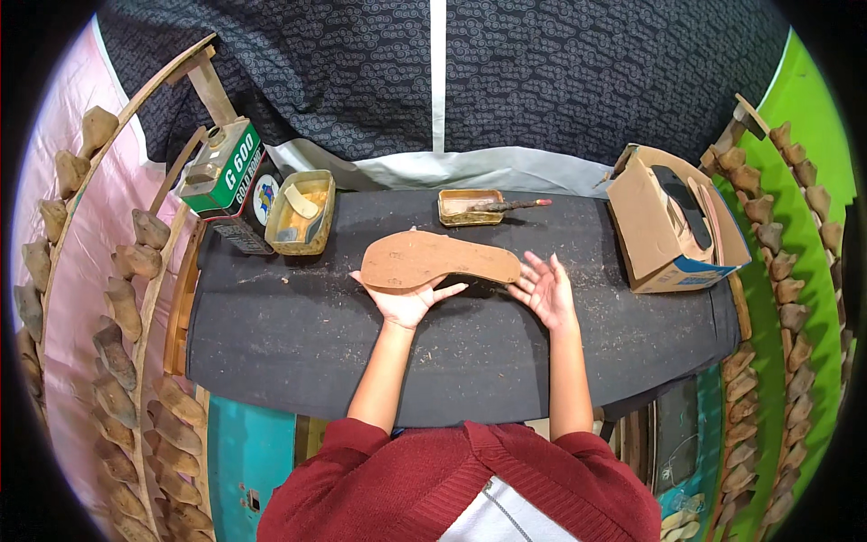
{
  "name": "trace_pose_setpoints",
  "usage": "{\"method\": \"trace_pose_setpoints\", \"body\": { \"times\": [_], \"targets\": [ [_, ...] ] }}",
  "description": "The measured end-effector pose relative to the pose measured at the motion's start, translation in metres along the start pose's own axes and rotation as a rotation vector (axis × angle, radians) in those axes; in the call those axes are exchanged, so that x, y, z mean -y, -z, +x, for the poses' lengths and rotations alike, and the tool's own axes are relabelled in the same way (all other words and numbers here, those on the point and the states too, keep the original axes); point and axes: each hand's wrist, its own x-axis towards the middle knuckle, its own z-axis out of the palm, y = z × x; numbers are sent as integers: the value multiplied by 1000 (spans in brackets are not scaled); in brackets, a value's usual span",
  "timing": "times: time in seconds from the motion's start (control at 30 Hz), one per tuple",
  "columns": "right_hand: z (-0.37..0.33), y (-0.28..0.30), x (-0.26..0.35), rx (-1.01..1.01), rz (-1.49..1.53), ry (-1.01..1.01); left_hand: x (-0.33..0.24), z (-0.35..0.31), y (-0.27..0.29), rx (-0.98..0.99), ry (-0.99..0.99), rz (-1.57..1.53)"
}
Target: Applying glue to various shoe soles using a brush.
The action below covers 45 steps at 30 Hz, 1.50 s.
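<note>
A tan-brown shoe sole (438, 257) lies flat over the middle of the dark table, its wide toe end to the left and its narrower heel end to the right. My left hand (408, 305) holds it from below under the wide part, with the thumb stretched out and most fingers hidden beneath. At the heel end is my right hand (547, 296), palm up and open, its fingers spread. Those fingertips are right by the sole's edge; whether they touch it I cannot tell.
A glue tin (237, 194) stands at the back left beside a plastic tub (322, 235) with a spreader. A small tray (458, 219) with a brush sits at the back. A cardboard box (637, 226) of soles stands right. Racks of wooden shoe lasts (116, 354) line both sides.
</note>
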Motion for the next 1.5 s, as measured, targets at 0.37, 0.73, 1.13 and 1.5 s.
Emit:
{"method": "trace_pose_setpoints", "body": {
  "times": [0.37,0.73,1.13,1.5],
  "targets": [
    [-121,23,6,-46,209,28,44,4,-10,-211,387,78],
    [-200,80,27,-114,174,53,105,-40,-20,-305,460,134],
    [-264,130,29,119,-32,-250,204,-217,-69,-399,46,-8],
    [-277,75,-40,451,-201,-617,254,-396,-127,-564,-428,243]
  ]
}}
